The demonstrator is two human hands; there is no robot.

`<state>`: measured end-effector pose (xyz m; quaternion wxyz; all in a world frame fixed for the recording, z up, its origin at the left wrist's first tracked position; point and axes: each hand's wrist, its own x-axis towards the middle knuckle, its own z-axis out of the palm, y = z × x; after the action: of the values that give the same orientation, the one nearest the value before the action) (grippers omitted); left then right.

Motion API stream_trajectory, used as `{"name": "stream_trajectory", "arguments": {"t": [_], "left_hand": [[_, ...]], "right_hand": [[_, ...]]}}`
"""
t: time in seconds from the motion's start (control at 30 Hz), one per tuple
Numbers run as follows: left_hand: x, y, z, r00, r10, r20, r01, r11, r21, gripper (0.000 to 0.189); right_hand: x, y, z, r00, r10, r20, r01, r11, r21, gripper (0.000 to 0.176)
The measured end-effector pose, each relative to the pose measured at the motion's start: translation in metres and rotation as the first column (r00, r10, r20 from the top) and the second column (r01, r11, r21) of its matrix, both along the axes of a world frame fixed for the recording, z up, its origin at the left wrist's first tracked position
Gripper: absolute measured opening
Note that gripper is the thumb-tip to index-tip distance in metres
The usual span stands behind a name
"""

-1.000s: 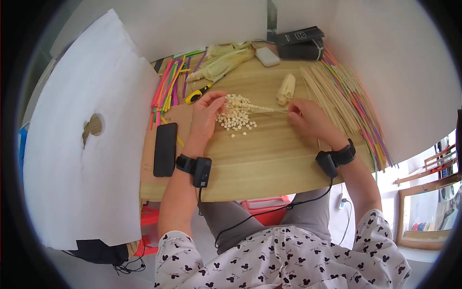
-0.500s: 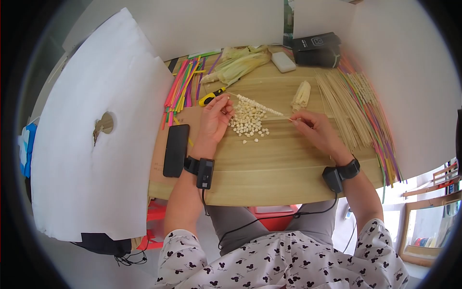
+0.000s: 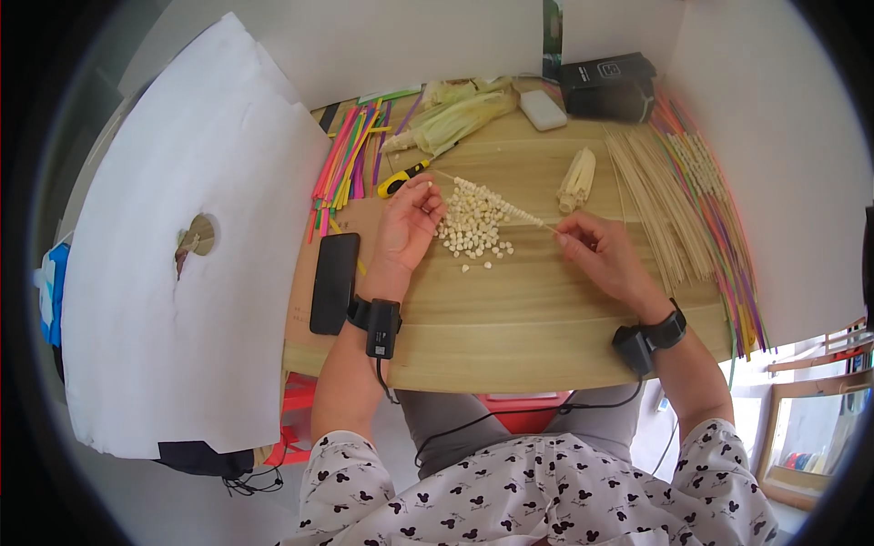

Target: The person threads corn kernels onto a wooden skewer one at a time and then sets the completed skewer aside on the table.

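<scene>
My right hand [image 3: 599,255] pinches the near end of a thin wooden skewer between thumb and fingers. Pale corn kernels [image 3: 501,202] are threaded in a row along the skewer, and its bare far tip points up and left. My left hand [image 3: 411,223] is palm up with curled fingers, just left of that tip. A small pale corn kernel [image 3: 430,186] shows between its thumb and forefinger. Below the skewer lies a loose pile of corn kernels [image 3: 473,232], close to the left fingers. Behind the left hand rests a yellow-and-black screwdriver-like tool [image 3: 403,178].
A mostly stripped corn cob [image 3: 576,180] and a bundle of bare skewers [image 3: 648,214] lie to the right. Corn husks [image 3: 460,118], a white box [image 3: 543,110] and a black box [image 3: 607,86] sit behind. On the left are coloured strips [image 3: 346,159] and a phone [image 3: 334,284].
The right hand and the skewer have shifted slightly down and right relative to the pile. The left hand keeps its pinch nearly in place. The view has moved a little.
</scene>
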<state>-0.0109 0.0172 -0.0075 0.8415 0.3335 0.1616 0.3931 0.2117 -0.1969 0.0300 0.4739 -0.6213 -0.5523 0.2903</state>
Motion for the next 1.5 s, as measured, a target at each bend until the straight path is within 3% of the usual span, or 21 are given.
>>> {"name": "stream_trajectory", "arguments": {"t": [0.27,0.6,0.77,1.1,1.5], "left_hand": [[-0.001,0.001,-0.002,1.000,0.004,0.004,-0.004,0.999,0.043,0.015],[0.000,-0.006,0.002,0.996,0.070,-0.049,-0.067,0.997,0.047,0.017],[0.003,-0.008,0.004,0.994,0.086,-0.071,-0.074,0.986,0.152,0.015],[0.004,-0.010,0.007,0.990,0.108,-0.092,-0.095,0.986,0.136,0.015],[0.005,-0.010,0.008,0.987,0.119,-0.109,-0.096,0.977,0.192,0.015]], "right_hand": [[0.000,0.000,-0.003,0.997,-0.007,0.077,0.008,1.000,-0.008,0.013],[-0.002,0.003,-0.010,1.000,-0.010,0.021,0.010,1.000,0.000,0.013],[-0.003,0.003,-0.010,0.997,0.012,0.081,-0.012,1.000,0.003,0.013],[-0.006,0.002,-0.006,1.000,0.016,0.018,-0.015,0.999,-0.046,0.012],[-0.005,0.003,-0.005,0.995,-0.004,0.101,0.010,0.999,-0.054,0.013]]}}
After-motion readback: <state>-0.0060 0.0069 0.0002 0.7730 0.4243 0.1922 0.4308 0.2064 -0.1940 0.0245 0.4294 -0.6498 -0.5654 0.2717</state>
